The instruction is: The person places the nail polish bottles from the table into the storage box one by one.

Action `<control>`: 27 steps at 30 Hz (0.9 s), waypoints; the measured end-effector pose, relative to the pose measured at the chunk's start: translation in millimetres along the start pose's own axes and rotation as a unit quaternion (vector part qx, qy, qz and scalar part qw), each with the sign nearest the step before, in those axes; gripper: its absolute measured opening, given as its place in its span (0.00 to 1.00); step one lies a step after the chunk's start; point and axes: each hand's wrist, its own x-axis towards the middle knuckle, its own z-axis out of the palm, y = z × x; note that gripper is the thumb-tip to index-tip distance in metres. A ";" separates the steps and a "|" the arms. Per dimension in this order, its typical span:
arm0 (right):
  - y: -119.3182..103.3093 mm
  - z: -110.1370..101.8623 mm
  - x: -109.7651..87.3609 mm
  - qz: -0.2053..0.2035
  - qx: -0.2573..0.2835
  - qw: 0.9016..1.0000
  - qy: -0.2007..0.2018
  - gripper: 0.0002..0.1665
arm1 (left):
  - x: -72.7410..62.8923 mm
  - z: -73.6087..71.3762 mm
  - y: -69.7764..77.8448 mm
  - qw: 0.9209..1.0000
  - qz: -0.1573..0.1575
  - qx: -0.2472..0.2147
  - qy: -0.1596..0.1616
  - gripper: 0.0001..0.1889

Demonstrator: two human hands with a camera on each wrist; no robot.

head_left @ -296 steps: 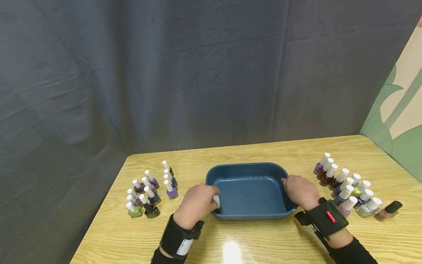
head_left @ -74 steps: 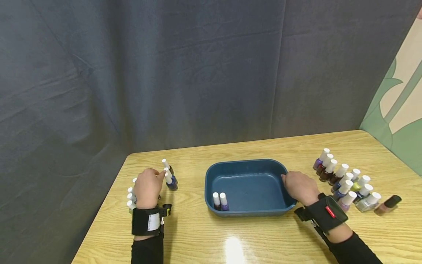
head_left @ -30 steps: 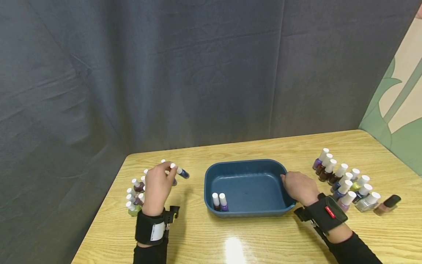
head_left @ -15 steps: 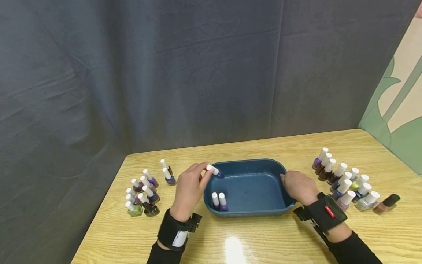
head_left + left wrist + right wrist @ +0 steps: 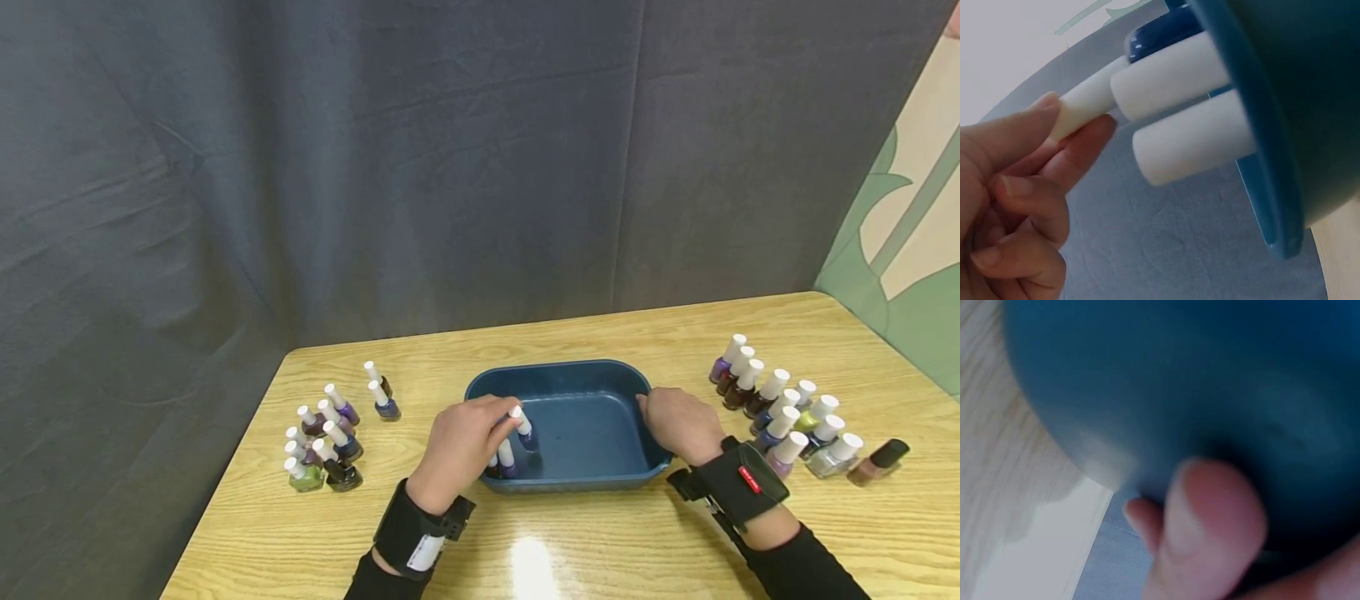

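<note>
My left hand [image 5: 462,442] pinches the white cap of a dark blue nail polish bottle [image 5: 528,435] between thumb and fingers. The bottle hangs tilted inside the left part of a blue plastic bin [image 5: 600,482]. Close by, a purple nail polish bottle [image 5: 507,460] and a dark one [image 5: 492,467] stand in the bin's near-left corner, partly behind the hand. The left wrist view shows their two white caps [image 5: 1172,75] beside the pinched bottle's cap [image 5: 1088,97]. At the bin's right end, my right hand [image 5: 684,427] grips the rim, its thumb [image 5: 1210,519] against the wall.
Two nail polish bottles [image 5: 386,408] stand left of the bin, with a cluster of several more [image 5: 330,446] farther left. On the right are rows of several bottles [image 5: 772,408], and a black-capped one [image 5: 879,462]. A grey cloth [image 5: 450,167] hangs behind the wooden table [image 5: 585,550].
My left hand took the dark blue bottle from the left row, carried it right and lowered it into the bin. Earlier it placed a purple bottle there. My right hand stays on the rim.
</note>
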 end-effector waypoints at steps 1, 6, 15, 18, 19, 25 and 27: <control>-0.1 0.1 -0.2 0.000 0.000 1.000 0.001 0.26 | -0.1 -0.7 -0.2 1.000 -0.004 0.002 -0.006 0.12; -0.4 0.4 -0.5 -0.011 -0.006 1.000 0.012 0.26 | 0.6 -3.1 -0.5 0.999 -0.009 0.010 -0.029 0.11; 0.2 0.4 0.0 -0.015 -0.006 1.000 0.015 0.25 | 0.5 1.7 1.0 0.997 0.001 0.015 -0.069 0.09; 0.0 0.2 0.2 -0.014 -0.008 1.000 0.014 0.25 | 0.2 2.6 1.4 0.997 0.001 0.017 -0.075 0.09; -0.2 0.1 0.2 -0.014 -0.008 1.000 0.014 0.25 | 0.3 3.0 1.3 0.997 0.001 0.016 -0.076 0.08; 0.2 0.8 0.3 -0.016 -0.009 1.000 0.016 0.26 | 1.0 4.3 1.9 0.996 0.007 0.015 -0.084 0.06; 0.4 1.3 0.0 -0.017 -0.009 1.000 0.017 0.26 | 0.8 4.5 2.3 0.996 0.010 0.017 -0.088 0.06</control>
